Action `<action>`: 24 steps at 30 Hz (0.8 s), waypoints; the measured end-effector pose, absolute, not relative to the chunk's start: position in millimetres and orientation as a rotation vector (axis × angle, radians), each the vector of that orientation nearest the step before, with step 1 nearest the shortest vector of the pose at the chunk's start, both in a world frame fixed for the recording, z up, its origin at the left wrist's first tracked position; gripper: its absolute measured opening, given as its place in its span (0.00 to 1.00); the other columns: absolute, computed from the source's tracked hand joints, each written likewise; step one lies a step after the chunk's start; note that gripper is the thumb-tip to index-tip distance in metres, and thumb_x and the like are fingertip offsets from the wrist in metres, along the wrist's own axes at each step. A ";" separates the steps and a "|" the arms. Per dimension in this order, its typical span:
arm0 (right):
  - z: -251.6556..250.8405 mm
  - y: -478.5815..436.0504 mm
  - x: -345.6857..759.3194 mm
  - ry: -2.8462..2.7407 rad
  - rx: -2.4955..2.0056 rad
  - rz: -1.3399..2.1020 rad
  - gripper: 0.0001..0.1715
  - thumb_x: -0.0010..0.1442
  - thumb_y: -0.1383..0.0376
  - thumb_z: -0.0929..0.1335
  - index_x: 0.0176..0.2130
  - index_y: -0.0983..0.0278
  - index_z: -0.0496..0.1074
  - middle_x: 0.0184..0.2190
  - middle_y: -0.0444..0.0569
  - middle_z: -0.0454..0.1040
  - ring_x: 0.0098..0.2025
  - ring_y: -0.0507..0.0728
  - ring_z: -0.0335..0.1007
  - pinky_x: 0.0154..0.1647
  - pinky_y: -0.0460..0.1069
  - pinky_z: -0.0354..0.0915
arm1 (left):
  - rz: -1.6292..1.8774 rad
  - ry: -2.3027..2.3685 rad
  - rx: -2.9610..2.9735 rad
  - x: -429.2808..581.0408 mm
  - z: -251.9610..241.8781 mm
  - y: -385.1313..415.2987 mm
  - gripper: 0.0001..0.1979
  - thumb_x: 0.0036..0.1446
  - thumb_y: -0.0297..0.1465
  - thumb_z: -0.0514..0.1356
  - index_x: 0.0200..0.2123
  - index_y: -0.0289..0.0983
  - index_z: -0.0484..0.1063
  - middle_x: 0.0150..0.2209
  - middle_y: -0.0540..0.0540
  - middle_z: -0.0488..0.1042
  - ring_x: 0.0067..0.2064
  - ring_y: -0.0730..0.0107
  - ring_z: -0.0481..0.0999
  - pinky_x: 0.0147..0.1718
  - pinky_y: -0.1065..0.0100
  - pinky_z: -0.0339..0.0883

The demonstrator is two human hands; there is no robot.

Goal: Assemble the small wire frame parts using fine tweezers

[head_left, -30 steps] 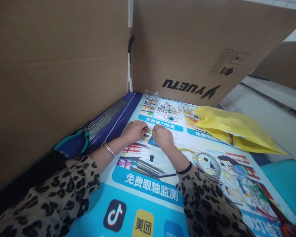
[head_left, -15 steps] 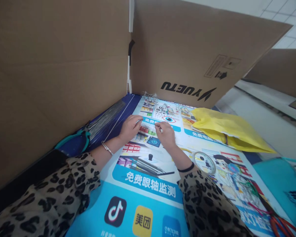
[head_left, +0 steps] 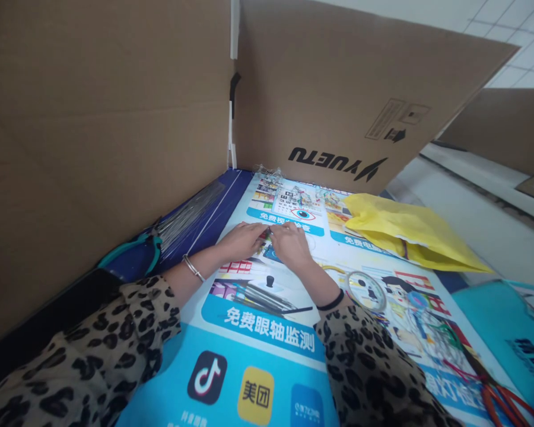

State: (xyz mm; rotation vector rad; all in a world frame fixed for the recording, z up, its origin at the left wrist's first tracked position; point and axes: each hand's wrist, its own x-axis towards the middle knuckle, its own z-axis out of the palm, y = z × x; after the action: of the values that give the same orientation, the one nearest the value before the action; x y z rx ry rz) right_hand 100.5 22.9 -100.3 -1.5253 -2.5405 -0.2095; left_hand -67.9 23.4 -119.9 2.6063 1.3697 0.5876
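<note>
My left hand (head_left: 245,238) and my right hand (head_left: 291,243) meet fingertip to fingertip over a printed poster (head_left: 267,338) that covers the table. Both are closed in a pinch on something small and thin between them; it is too small to name. Both arms wear leopard-print sleeves. A silver bangle (head_left: 192,267) sits on my left wrist and a black band (head_left: 331,303) on my right.
Cardboard walls (head_left: 93,118) stand at the left and back. A bundle of thin metal wires (head_left: 191,209) and teal-handled pliers (head_left: 131,248) lie at the left. A yellow bag (head_left: 409,232), a clear tape roll (head_left: 367,289), a teal bag (head_left: 507,332) and red-handled scissors (head_left: 502,397) lie to the right.
My hands were slightly apart half a second ago with a thin piece between them; now they have come together and lowered toward the poster.
</note>
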 end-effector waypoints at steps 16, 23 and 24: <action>-103.3 24.9 102.1 -2.532 -1.604 -0.185 0.22 0.61 0.64 0.55 0.54 0.59 0.62 0.50 0.51 0.66 0.49 0.60 0.55 0.46 0.54 0.52 | 0.701 1.546 2.592 -69.0 -123.1 26.9 0.21 0.52 0.29 0.53 0.51 0.36 0.60 0.54 0.40 0.63 0.56 0.60 0.60 0.53 0.58 0.55; -100.0 33.1 97.2 -2.632 -1.608 -0.250 0.27 0.59 0.67 0.56 0.57 0.53 0.57 0.48 0.54 0.63 0.47 0.62 0.55 0.43 0.54 0.54 | 0.650 1.567 2.569 -66.1 -118.5 23.6 0.15 0.53 0.29 0.51 0.45 0.37 0.63 0.47 0.43 0.69 0.52 0.61 0.64 0.49 0.59 0.56; -99.6 34.2 96.3 -2.634 -1.616 -0.255 0.26 0.59 0.67 0.56 0.56 0.54 0.58 0.47 0.54 0.63 0.47 0.62 0.55 0.43 0.55 0.55 | 0.656 1.572 2.562 -65.8 -118.7 23.6 0.15 0.53 0.28 0.51 0.46 0.37 0.63 0.47 0.42 0.68 0.52 0.61 0.64 0.49 0.59 0.56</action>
State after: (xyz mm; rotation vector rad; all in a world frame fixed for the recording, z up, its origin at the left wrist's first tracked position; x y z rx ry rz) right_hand 96.3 34.2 -99.6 -1.6158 -2.6340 -0.2554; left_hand -65.8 23.6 -118.7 2.5621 1.5723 0.6561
